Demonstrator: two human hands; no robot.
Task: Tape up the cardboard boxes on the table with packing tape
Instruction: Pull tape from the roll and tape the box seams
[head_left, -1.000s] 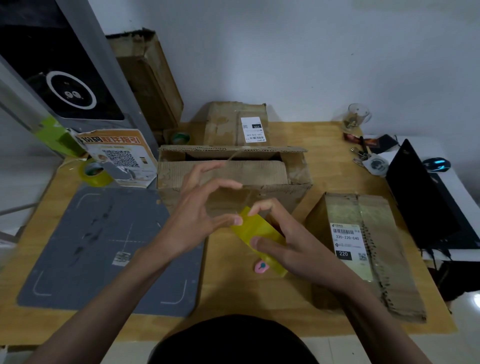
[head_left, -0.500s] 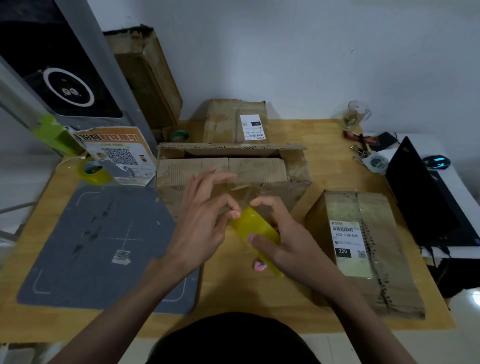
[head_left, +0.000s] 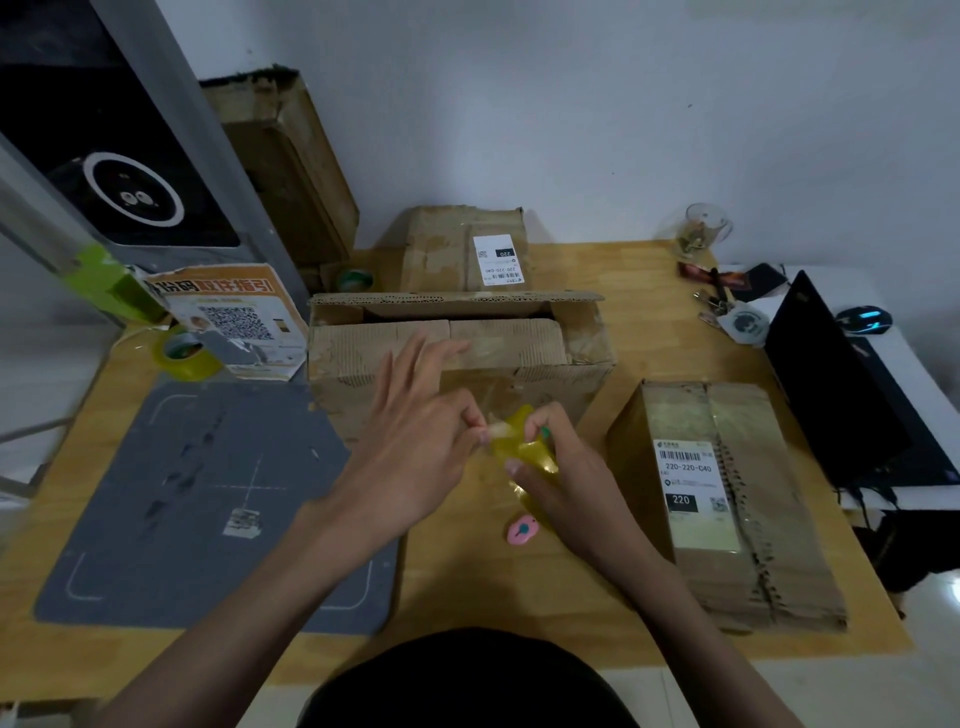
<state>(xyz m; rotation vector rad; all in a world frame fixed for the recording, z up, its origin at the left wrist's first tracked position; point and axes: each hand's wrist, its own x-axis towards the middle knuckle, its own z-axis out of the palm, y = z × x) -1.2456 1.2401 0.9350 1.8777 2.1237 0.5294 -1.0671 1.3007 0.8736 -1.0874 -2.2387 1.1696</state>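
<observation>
My right hand (head_left: 563, 486) grips a yellowish roll of packing tape (head_left: 522, 449) above the table's middle. My left hand (head_left: 415, 452) pinches the tape's loose end at the roll's top with thumb and forefinger, its other fingers spread. Just behind the hands stands a large cardboard box (head_left: 519, 358) with its far flap upright and its near flaps folded down. A flat labelled box (head_left: 727, 499) lies to the right. Another labelled box (head_left: 462, 249) sits at the back by the wall.
A small pink cutter (head_left: 522, 530) lies on the wooden table (head_left: 467, 587) below my right hand. A grey mat (head_left: 208, 499) covers the left side. A second tape roll (head_left: 184, 353) sits at the left, a black laptop (head_left: 841, 395) at the right, a glass (head_left: 698, 231) behind.
Both hands have drawn closer together at the roll. My left fingers went from spread above the tape to pinching its end. The view shifted slightly.
</observation>
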